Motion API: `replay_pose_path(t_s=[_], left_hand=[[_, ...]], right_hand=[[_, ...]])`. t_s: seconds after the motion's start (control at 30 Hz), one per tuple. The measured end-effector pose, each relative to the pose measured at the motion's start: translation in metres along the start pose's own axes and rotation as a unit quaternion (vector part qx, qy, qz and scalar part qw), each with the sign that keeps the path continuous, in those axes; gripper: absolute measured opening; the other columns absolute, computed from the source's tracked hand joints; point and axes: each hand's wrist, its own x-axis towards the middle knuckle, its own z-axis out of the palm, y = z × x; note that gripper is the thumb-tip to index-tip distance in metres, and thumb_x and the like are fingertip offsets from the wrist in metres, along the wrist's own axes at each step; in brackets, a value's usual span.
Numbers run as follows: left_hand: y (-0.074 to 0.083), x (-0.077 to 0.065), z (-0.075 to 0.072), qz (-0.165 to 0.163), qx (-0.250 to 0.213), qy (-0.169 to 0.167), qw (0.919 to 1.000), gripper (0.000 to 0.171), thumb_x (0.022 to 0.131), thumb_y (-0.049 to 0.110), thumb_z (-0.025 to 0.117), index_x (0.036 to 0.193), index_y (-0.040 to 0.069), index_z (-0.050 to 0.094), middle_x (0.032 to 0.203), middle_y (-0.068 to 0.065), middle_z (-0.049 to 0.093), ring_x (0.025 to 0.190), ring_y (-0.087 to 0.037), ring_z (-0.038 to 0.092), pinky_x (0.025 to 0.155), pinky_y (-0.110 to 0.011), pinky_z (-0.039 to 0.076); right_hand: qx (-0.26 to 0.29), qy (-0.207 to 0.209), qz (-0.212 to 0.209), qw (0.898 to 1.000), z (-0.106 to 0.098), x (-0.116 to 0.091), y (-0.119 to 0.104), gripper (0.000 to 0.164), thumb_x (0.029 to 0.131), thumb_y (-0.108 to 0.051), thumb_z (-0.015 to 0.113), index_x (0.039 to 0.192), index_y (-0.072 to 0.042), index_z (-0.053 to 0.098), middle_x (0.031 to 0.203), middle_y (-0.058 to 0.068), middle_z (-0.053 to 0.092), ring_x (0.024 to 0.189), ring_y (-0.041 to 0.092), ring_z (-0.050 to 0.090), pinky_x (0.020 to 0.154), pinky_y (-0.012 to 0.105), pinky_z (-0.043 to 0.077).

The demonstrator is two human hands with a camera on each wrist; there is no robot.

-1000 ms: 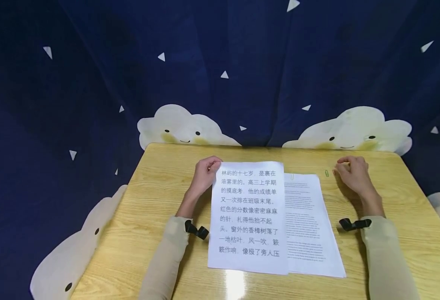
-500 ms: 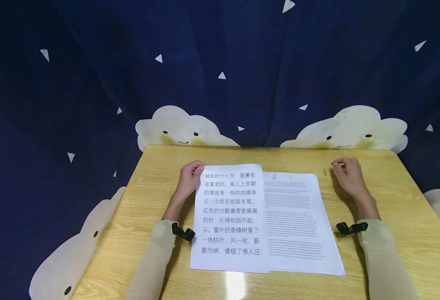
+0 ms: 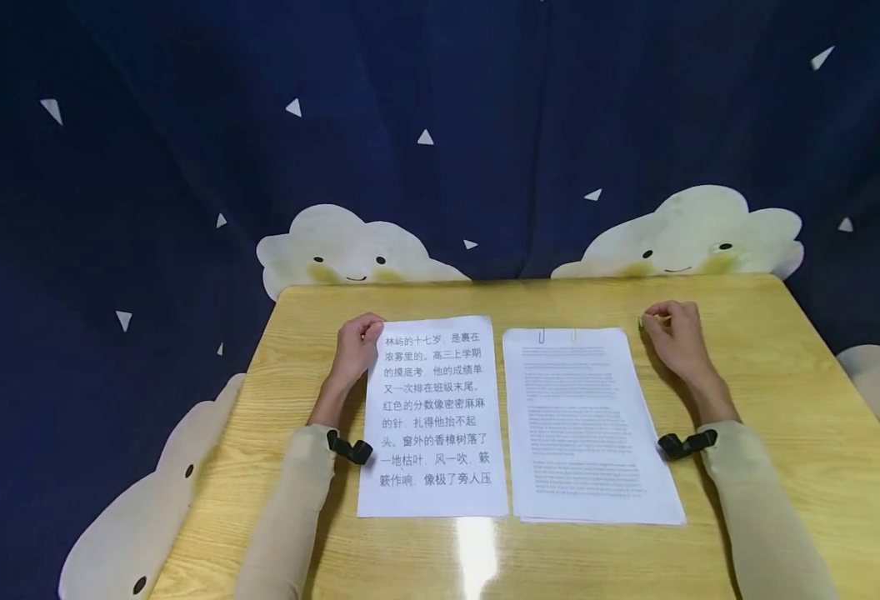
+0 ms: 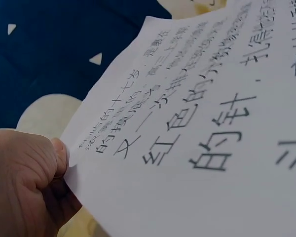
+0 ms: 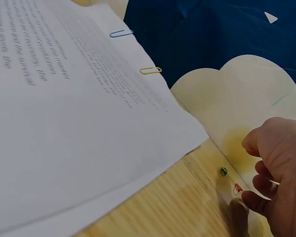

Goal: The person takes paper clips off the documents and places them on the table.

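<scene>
My left hand [image 3: 357, 343] pinches the top left corner of a white sheet [image 3: 431, 412] printed with large Chinese characters. In the left wrist view, its thumb [image 4: 60, 153] lies on the corner. To the right is a stack of sheets [image 3: 586, 433] with small print. A blue paper clip [image 5: 121, 35] and a yellow paper clip [image 5: 149, 73] sit on the stack's top edge. My right hand [image 3: 682, 337] hovers past the stack's upper right corner, fingers bent and holding nothing. Beside its fingertips lie a green paper clip [image 5: 224, 172] and a red paper clip [image 5: 238, 189].
A wooden table [image 3: 800, 467] carries everything, its far edge meeting a dark blue curtain [image 3: 380, 67] with clouds and triangles. Black straps with small cameras, like the one at the right cuff [image 3: 687, 445], circle both wrists.
My left hand has drawn the Chinese-character sheet leftward off the stack, opening a narrow gap and uncovering the blue clip. My right hand has shifted slightly toward the green clip.
</scene>
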Motion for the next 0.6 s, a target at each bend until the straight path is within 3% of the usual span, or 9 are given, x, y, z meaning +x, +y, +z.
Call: replay_pose_path(t_s=[0.3, 0.6], left_hand=[[-0.013, 0.014, -0.008, -0.002, 0.018, -0.040, 0.9990, 0.020, 0.107, 0.004, 0.056, 0.103, -0.006, 0.072, 0.097, -0.023, 0.071, 0.083, -0.029, 0.060, 0.074, -0.028, 0.045], [-0.020, 0.023, -0.006, -0.056, 0.039, -0.081, 0.9944, 0.025, 0.110, 0.012, 0.052, 0.109, -0.003, 0.072, 0.104, -0.020, 0.069, 0.087, -0.028, 0.060, 0.077, -0.031, 0.046]], right_hand=[[-0.014, 0.004, -0.020, 1.000, 0.002, -0.006, -0.004, 0.028, 0.110, -0.013, 0.047, 0.116, 0.010, 0.062, 0.111, 0.025, 0.052, 0.094, 0.028, 0.045, 0.079, 0.035, 0.034], [-0.007, -0.003, -0.032, 0.999, 0.001, -0.018, -0.009, 0.026, 0.109, -0.013, 0.053, 0.117, 0.009, 0.062, 0.109, 0.023, 0.055, 0.089, 0.018, 0.047, 0.076, 0.026, 0.037]])
